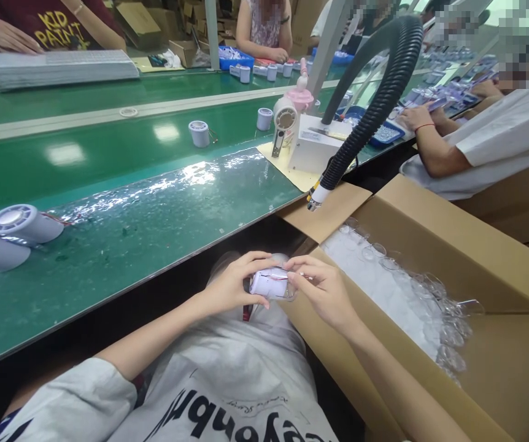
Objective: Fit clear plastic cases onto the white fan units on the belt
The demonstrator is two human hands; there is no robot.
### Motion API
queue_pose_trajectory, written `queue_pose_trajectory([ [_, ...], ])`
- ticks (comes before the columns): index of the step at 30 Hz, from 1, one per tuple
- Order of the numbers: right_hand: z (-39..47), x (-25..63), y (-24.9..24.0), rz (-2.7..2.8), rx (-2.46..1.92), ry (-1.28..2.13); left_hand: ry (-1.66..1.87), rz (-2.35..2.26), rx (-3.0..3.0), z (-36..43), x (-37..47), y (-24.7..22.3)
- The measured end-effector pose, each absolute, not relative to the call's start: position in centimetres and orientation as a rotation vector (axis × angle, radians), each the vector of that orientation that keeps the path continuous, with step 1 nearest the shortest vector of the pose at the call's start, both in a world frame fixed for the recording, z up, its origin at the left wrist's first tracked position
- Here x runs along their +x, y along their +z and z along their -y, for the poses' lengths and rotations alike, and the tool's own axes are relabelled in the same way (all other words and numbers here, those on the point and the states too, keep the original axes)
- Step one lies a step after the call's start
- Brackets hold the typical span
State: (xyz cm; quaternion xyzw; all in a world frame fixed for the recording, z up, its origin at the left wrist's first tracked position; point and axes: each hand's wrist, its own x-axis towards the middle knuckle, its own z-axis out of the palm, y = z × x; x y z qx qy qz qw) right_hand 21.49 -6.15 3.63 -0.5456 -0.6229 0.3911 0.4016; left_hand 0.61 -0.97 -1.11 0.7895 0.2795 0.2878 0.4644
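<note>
My left hand is wrapped round a pale lavender cylindrical housing, held on its side above my lap. Thin reddish and dark wires run along the housing toward its right end. A clear, see-through part shows round that right end, though its outline is hard to make out. At this end, my right hand pinches the wires between thumb and fingers, with a small white tip sticking out past them. Similar lavender housings with round vented ends lie on the green table at the left.
An open cardboard box at my right holds clear round plastic pieces and white sheeting. A black flexible hose arches over the table edge. Beside it stand a white box and a small fan. Other people work around the line.
</note>
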Motion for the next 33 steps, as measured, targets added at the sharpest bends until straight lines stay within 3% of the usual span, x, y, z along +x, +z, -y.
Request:
queue_pose_trajectory([
  [6, 6.1, 22.5, 3.3, 1.509, -1.254, 1.110, 0.620, -0.621, 1.453, 1.7, 0.9, -0.3],
  [13, 7.5, 23.3, 2.1, 1.929, -1.094, 0.811, 0.554, -0.630, 1.325, 1.9, 0.1, 0.3],
  [33, 7.9, 23.3, 3.2, 1.493, -1.184, 1.442, 0.626, -0.496, 1.674, 1.8, -0.5, 1.4],
])
